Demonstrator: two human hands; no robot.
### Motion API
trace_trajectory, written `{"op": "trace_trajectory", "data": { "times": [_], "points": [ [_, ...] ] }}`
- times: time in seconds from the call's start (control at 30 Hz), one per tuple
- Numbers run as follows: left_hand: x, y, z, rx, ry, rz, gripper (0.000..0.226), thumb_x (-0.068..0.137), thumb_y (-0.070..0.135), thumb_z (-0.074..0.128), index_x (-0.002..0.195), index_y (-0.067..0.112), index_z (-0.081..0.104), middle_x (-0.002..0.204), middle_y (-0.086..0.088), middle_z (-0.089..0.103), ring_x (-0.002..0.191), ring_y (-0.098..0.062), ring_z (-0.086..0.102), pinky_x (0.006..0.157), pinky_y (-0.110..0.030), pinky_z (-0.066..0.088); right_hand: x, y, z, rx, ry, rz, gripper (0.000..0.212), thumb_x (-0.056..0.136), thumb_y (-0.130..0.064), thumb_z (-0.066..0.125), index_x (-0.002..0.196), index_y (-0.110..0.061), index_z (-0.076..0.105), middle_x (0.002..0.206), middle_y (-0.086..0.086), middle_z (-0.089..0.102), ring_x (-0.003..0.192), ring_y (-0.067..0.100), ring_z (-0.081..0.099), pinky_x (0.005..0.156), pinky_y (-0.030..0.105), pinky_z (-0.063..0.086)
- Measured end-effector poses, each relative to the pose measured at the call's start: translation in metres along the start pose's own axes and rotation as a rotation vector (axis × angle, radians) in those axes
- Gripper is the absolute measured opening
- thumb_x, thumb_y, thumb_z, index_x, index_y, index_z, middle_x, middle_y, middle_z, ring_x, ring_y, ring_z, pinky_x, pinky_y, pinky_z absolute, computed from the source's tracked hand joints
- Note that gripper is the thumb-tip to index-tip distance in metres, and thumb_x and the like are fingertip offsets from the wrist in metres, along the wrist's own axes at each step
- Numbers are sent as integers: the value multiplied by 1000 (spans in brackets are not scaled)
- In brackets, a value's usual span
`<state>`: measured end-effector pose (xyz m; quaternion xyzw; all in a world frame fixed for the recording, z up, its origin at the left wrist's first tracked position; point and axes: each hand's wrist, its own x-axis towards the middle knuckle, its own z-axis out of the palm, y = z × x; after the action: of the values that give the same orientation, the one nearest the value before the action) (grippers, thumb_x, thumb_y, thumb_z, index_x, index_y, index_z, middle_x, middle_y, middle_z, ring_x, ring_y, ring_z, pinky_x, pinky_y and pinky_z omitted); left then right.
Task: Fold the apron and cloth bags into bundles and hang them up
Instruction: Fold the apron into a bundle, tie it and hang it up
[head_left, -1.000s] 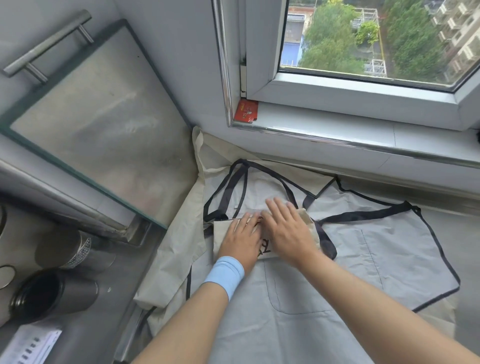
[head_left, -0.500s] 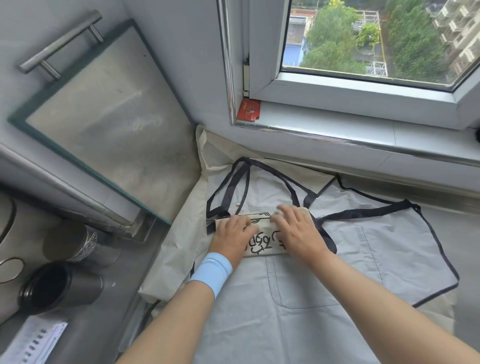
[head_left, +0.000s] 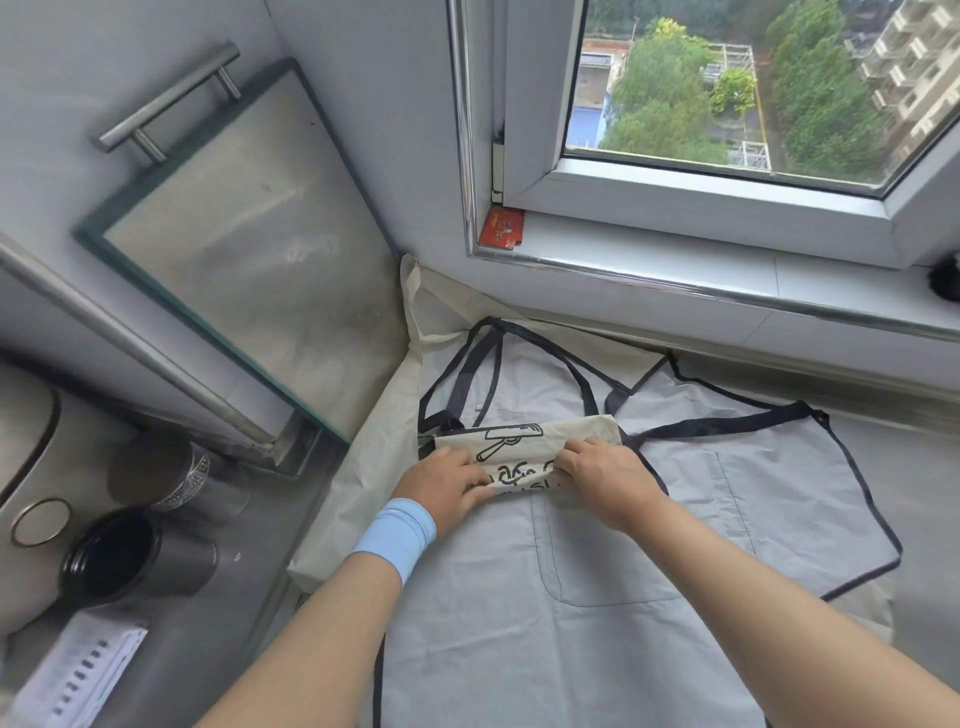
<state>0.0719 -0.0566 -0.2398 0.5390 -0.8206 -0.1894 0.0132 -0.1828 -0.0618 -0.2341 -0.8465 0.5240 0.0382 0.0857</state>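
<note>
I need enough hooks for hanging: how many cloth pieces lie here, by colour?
Grey apron: 1
Cream: 2, the printed bag on the apron and the flat bag under it
Total: 3

head-worn view, looking down, close
</note>
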Motion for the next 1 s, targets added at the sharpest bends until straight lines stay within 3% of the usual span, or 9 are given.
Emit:
{"op": "trace_trajectory", "data": {
  "times": [0.2,0.33,0.47,0.63,0.7,0.77,0.83,0.9,1.0],
  "points": [
    [6,-7,-9,-28,38,-27,28,97,40,51,110,20,66,113,5,65,105,-19,58,86,-26,40,21,-1,-5,8,-50,154,32,100,-47,44,107,-23,64,104,-3,64,96,25,62,67,33,41],
    [15,1,-10,-12,51,-161,21,95,33,54,112,22,61,113,1,60,101,-22,57,82,-32,42,25,-1,-2,42,58,177,22,88,-38,67,96,-18,63,94,3,57,83,30,59,66,40,49],
    [23,21,-8,238,176,-93,28,62,11,80,78,23,61,84,-1,54,74,-24,53,61,-35,42,27,-9,-5,-87,132,71,37,63,-15,80,93,-18,57,89,5,52,77,28,51,62,38,40],
    [30,46,6,289,168,19,22,51,9,74,63,20,59,66,2,54,60,-20,58,44,-26,40,27,-15,3,-22,115,-51,32,55,1,75,74,-17,58,77,4,54,67,27,56,49,39,44],
    [28,42,10,231,150,-5,23,57,5,69,72,19,61,75,1,57,70,-21,60,50,-28,45,25,-5,6,64,119,-50,20,69,-3,67,78,-18,57,81,4,54,75,29,57,58,41,46],
    [22,34,11,177,103,-37,24,71,9,61,93,18,60,96,0,56,91,-22,56,70,-33,47,19,6,6,136,137,-42,5,83,-21,55,84,-20,59,86,1,54,82,26,54,72,41,46],
    [18,27,9,214,102,-14,25,78,28,59,102,20,58,105,2,55,99,-21,53,79,-34,45,17,16,5,134,80,-50,25,81,-39,49,91,-20,61,92,-1,56,89,23,52,83,39,44],
    [16,21,8,231,104,-14,33,73,42,66,99,22,62,102,4,59,95,-20,57,79,-34,47,18,22,0,105,28,-60,29,77,-39,54,95,-18,61,96,1,57,92,25,53,87,39,45],
    [17,7,5,152,114,-49,33,79,42,67,106,22,62,108,5,59,99,-22,54,85,-35,46,22,26,-5,75,37,-61,16,85,-28,61,94,-15,64,94,5,61,91,31,59,84,39,47]
  ]
}}
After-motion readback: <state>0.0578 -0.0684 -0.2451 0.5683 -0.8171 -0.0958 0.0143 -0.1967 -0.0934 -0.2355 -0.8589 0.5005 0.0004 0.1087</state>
